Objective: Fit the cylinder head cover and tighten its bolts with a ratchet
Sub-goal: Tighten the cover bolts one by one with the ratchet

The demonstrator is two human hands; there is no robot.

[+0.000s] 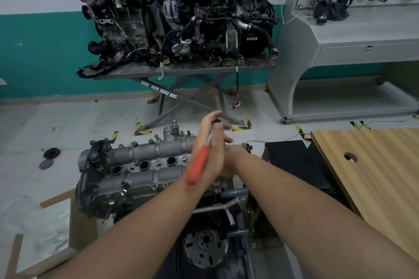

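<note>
Both forearms reach in from the bottom edge and meet over the right end of the cylinder head cover (145,161). Below them, nearest the camera, sit a flywheel (205,248) and the tubes of the engine stand (235,213).

The left hand (207,142) stands edge-on with its fingers straight. It presses a ratchet (200,161) between the two palms, the orange handle slanting down toward the left wrist and the head up near the fingertips. The right hand (226,156) is mostly hidden behind the left. Its fingers look blurred and extended, and I cannot tell how it holds the tool.

The cover already sits on the engine, with bolts (158,162) standing along its middle and edges. Several look proud, so tightening probably remains to be done.

The risk, as I judge it, is the loose two-palm hold: the ratchet could slip and drop onto the cover or into an open plug well (144,165). Driving an unseated bolt hard could cross-thread it.

Farther off, two engines (176,11) crowd a steel table (181,70) against the teal wall. A wooden bench (374,176) lies at right.
</note>
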